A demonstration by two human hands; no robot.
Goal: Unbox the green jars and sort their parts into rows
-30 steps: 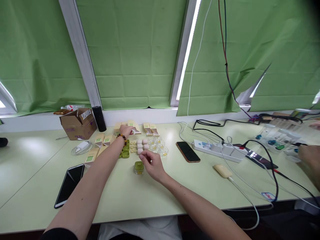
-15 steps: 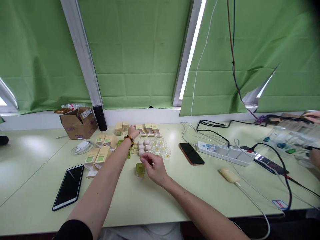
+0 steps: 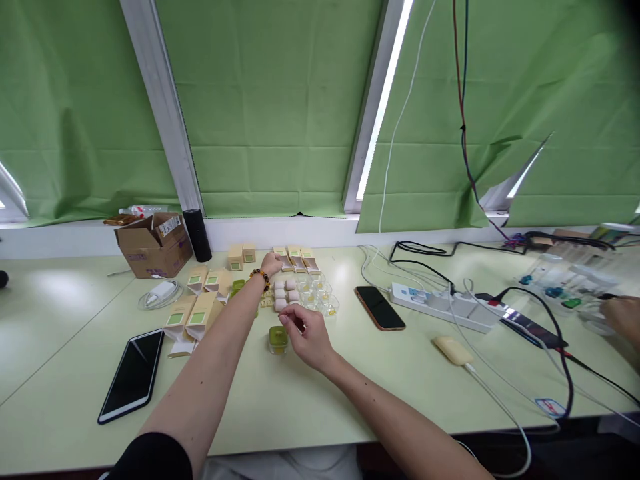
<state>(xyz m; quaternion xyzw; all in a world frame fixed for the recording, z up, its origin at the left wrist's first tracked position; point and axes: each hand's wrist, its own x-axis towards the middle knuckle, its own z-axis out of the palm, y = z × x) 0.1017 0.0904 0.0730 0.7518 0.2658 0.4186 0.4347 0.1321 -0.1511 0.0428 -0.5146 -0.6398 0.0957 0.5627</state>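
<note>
My left hand [image 3: 271, 264] reaches across the table, fingers curled at the edge of a small tan cardboard box [image 3: 284, 260]. Its fingertips are partly hidden. Two similar boxes stand just right of it. Nearer to me, my right hand [image 3: 307, 335] is closed with thumb and fingers bent together; what they hold, if anything, is too small to make out. Just left of it sits a small clear jar with a green top [image 3: 278, 339]. Beyond are pale pink rounded blocks [image 3: 286, 295], clear little containers [image 3: 316, 293] and small yellowish pieces [image 3: 267, 300].
More tan boxes with green labels [image 3: 204, 313] lie left of my forearm, beside a large phone [image 3: 133, 375]. A brown carton [image 3: 155, 247] and black cylinder [image 3: 198, 237] stand behind. Rightward are another phone [image 3: 380, 308], a power strip [image 3: 443, 307], cables and another person's hand [image 3: 623, 317].
My left hand has shifted slightly right, towards the row of boxes. My right hand stays almost still beside the green-topped jar. The whole view has turned a little.
</note>
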